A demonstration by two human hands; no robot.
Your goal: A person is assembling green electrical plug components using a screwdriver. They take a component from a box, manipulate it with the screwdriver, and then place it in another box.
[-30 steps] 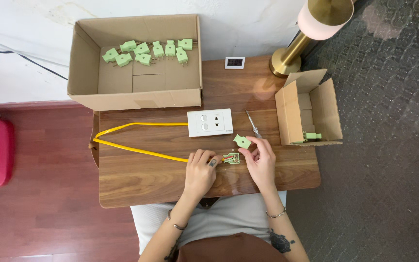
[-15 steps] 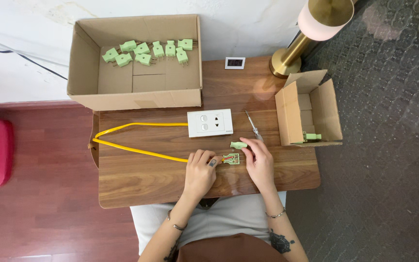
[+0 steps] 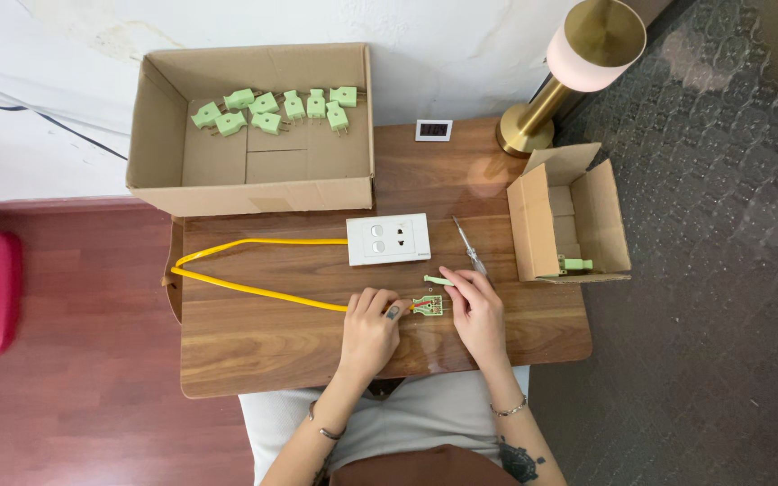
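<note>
Two hands at table centre: my left hand [image 3: 369, 324] pinches the yellow cable [image 3: 254, 288] end, steadying the open green plug base [image 3: 429, 306]. My right hand [image 3: 477, 306], at three o'clock of it, holds the green plug cover [image 3: 437, 281] in its fingertips, screwdriver [image 3: 472, 249] close at twelve.

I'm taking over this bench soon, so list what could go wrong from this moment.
1. The open green plug base lies loose between the left hand and right hand; its small parts could scatter.
2. The yellow cable loops over the table's left edge and could snag, yanking the plug.
3. The screwdriver lies right beside the right hand and might get knocked.
</note>
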